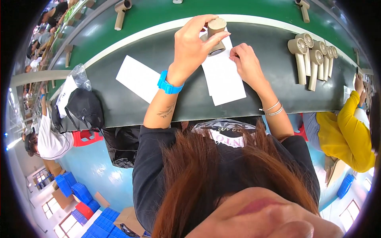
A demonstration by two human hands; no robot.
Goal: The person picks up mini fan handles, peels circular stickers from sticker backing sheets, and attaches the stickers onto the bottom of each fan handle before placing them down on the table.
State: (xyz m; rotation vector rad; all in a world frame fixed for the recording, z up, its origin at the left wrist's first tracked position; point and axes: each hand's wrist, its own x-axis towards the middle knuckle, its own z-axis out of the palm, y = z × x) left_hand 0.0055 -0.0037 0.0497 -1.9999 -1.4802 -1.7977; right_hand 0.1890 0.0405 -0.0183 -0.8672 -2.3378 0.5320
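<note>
The left hand (195, 39), with a bright blue wristwatch (170, 82) behind it, grips a tan, cylindrical, plastic-looking piece (217, 26) between thumb and fingers, its round flat end turned up. The piece is over the top end of overlapping white paper sheets (224, 81); whether it touches them cannot be told. The right hand (247, 63) has its fingers curled at the sheets' right edge; whether it pinches paper is unclear.

The sheets span much of the depth of the dark, smooth-topped desk (274, 85), stopping short of its near edge. To their left, dark surface separates them from another white rectangular sheet (137, 77), set aslant. To the right, a wider stretch of desk runs to a group of tan plastic handheld fans (312, 53) with round slotted heads. A black fabric bag (84, 107) takes up the left end.

A curved white rim (158, 30) bounds the far side; beyond runs a green belt (158, 14).
</note>
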